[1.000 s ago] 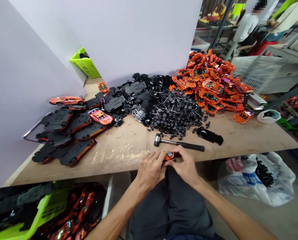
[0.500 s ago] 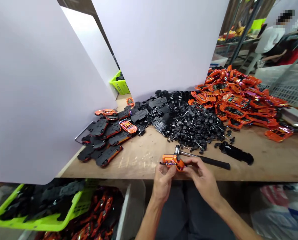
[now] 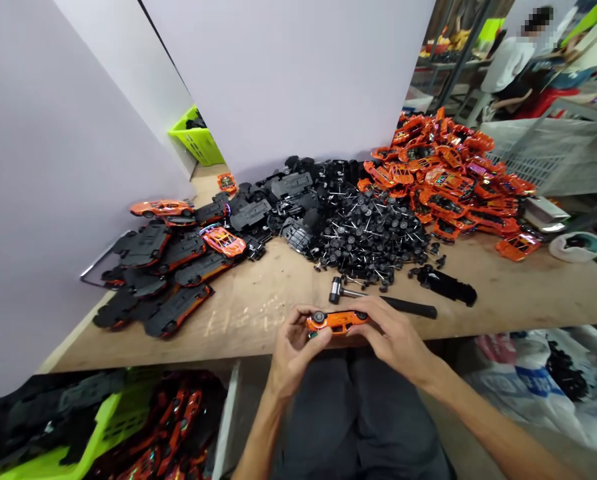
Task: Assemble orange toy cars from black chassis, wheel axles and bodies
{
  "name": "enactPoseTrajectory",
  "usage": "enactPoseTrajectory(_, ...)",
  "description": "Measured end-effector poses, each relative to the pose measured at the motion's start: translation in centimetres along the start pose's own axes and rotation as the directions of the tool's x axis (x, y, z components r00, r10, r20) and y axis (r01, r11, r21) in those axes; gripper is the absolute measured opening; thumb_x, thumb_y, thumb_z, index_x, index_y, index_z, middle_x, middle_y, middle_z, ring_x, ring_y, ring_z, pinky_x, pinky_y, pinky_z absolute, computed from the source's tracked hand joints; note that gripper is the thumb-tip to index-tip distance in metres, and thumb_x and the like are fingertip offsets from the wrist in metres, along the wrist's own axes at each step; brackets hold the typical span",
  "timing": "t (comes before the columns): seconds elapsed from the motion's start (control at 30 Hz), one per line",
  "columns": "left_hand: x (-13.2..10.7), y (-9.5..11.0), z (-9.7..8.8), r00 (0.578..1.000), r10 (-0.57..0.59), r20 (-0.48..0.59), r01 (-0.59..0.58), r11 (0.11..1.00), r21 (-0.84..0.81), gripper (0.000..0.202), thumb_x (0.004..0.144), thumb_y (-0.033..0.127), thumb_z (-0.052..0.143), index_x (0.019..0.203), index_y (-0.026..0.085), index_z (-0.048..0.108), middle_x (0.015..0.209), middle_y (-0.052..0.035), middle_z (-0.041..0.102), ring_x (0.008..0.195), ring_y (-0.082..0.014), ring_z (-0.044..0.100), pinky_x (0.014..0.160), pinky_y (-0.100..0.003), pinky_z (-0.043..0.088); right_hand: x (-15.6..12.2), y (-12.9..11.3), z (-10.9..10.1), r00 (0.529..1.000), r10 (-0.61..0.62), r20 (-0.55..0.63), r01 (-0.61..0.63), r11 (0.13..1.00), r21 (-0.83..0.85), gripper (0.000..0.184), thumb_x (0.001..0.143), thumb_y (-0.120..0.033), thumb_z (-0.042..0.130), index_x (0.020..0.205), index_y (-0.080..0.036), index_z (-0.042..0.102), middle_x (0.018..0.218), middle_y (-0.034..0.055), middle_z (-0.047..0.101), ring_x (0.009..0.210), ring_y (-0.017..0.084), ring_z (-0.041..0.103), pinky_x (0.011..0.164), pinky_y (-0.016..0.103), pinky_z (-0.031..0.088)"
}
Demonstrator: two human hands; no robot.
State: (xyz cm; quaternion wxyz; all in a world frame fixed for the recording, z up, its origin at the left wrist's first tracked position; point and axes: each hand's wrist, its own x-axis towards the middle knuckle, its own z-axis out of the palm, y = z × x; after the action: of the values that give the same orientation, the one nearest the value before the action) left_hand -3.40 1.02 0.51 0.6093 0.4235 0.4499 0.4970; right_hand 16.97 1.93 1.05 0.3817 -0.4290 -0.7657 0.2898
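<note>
Orange toy car (image 3: 337, 323) held just over the near edge of the plywood worktop (image 3: 258, 327), wheels showing. Left hand (image 3: 294, 350) and right hand (image 3: 391, 340) both clenched on it, one at each end. Small mallet (image 3: 408, 306) lies at 1 o'clock, just past the right hand. Wheel-and-axle heap (image 3: 368, 233) at 12 o'clock, orange car bodies (image 3: 443, 180) at 1, black chassis (image 3: 143, 243) at 10. Containers: lime-green crate (image 3: 113, 413) at 8 o'clock, full of black chassis and orange cars; second lime-green crate (image 3: 191, 143) at 11, dark parts inside; white plastic sack (image 3: 523, 387) at 4, black parts inside.
</note>
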Motion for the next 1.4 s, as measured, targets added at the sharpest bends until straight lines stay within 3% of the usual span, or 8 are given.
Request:
enactPoseTrajectory(0.13,-0.1,0.1,-0.1,0.999,0.054,0.009,-0.054,0.96,0.276,0.023,0.092,0.04,0.074,0.099,0.018,0.07,0.092,-0.0037,0.072,0.084,-0.0173,0.064,0.078,-0.027,0.048,-0.1,0.9,-1.5,0.995,0.012,0.102,-0.012,1.0,0.001,0.026,0.1,-0.019,0.062,0.124,-0.026,0.067,0.12,0.0079,0.072,0.113,0.026,0.068,0.101,0.041,0.055)
enactPoseTrajectory(0.47,0.1,-0.6,0.2,0.998,0.065,0.025,-0.07,0.953,0.296,0.015,0.095,0.034,0.07,0.098,0.019,0.07,0.1,-0.0061,0.075,0.097,-0.0227,0.068,0.089,-0.033,0.05,-1.4,2.2,1.6,0.987,0.105,-0.119,-0.082,0.98,0.183,0.015,0.098,-0.022,0.067,0.111,-0.025,0.072,0.111,0.0064,0.076,0.107,0.025,0.07,0.096,0.04,0.054)
enactPoseTrajectory(0.7,-0.9,2.3,0.3,0.866,0.146,0.477,-0.483,0.49,0.726,0.035,0.093,0.027,0.066,0.127,0.019,0.062,0.122,-0.0147,0.069,0.118,-0.0345,0.06,0.11,-0.05,0.039,-1.1,0.2,1.2,0.984,0.17,-0.048,-0.158,0.971,0.182,0.014,0.096,-0.022,0.067,0.11,-0.024,0.072,0.108,0.0052,0.076,0.103,0.023,0.07,0.093,0.037,0.054)
enactPoseTrajectory(0.87,-2.3,1.2,1.2,0.953,0.136,0.271,-0.303,0.46,0.835,0.038,0.074,0.014,0.072,0.111,0.018,0.064,0.11,-0.0169,0.065,0.113,-0.0407,0.057,0.106,-0.056,0.036,-0.8,-2.7,0.4,0.956,0.272,0.106,-0.291,0.922,0.255,0.016,0.103,-0.035,0.06,0.11,-0.023,0.067,0.107,0.0041,0.074,0.099,0.021,0.07,0.089,0.032,0.055)
enactPoseTrajectory(0.97,-3.7,1.0,0.8,0.993,-0.038,0.109,-0.042,0.762,0.647,0.03,0.071,0.017,0.073,0.099,0.021,0.063,0.091,-0.0073,0.062,0.088,-0.0287,0.057,0.087,-0.042,0.043,0.1,-2.0,-1.9,0.978,0.185,0.093,-0.193,0.977,0.094,0.023,0.105,-0.042,0.058,0.115,-0.023,0.066,0.109,0.0056,0.072,0.1,0.022,0.068,0.087,0.033,0.055)
enactPoseTrajectory(1.07,-4.8,0.7,0.7,0.898,-0.395,0.195,0.379,0.918,0.115,0.024,0.071,0.021,0.068,0.094,0.018,0.061,0.077,-0.001,0.054,0.071,-0.0187,0.049,0.073,-0.033,0.041,1.3,0.9,-3.9,0.999,0.033,-0.021,-0.039,0.922,-0.384,0.024,0.103,-0.042,0.06,0.112,-0.021,0.068,0.108,0.0108,0.067,0.101,0.027,0.061,0.089,0.041,0.05)
enactPoseTrajectory(1.2,-4.6,-1.7,1.3,0.672,-0.5,0.546,0.74,0.446,-0.503,0.028,0.064,0.018,0.063,0.091,0.011,0.061,0.07,0.0028,0.042,0.063,-0.0121,0.042,0.069,-0.028,0.041,1.9,4.1,-4.2,0.985,-0.047,0.166,0.148,0.722,-0.676,0.019,0.104,-0.032,0.057,0.101,-0.018,0.068,0.103,0.0135,0.067,0.096,0.03,0.059,0.085,0.044,0.049)
enactPoseTrajectory(1.4,-3.2,-4.2,1.5,0.692,-0.461,0.556,0.679,0.154,-0.717,0.033,0.064,0.009,0.061,0.096,0.004,0.063,0.083,-0.0049,0.051,0.067,-0.0104,0.052,0.071,-0.024,0.046,0.7,1.5,-5.0,0.959,0.011,0.282,0.092,0.932,-0.35,0.023,0.109,-0.028,0.049,0.127,-0.021,0.06,0.105,0.0087,0.075,0.086,0.023,0.073,0.076,0.033,0.057)
